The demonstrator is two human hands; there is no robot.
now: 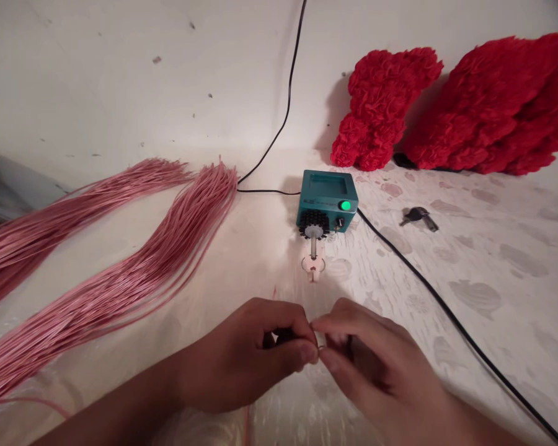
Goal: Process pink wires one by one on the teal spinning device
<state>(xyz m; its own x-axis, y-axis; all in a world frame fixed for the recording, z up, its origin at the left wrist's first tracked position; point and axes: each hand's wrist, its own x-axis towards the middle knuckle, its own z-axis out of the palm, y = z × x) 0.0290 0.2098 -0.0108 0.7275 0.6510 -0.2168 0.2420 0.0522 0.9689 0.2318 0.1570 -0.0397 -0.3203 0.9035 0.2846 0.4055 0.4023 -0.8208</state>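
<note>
Thin strand (321, 348) apparently between both grips (255, 356) (385, 365)

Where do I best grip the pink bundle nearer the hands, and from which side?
Probably take the nearer bundle just short of its far tips, from the right: it looks narrower there, the black cable runs by the tips, and the other bundle lies along its left.

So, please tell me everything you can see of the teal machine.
The teal machine, boxy and painted-looking, stands upright on the table. Its top has a shallow recess; its front has a lit green button, a black knob and a knobbly black ring. A metallic shaft projects, with a pinkish piece at its end. Black cables leave both sides.
</note>
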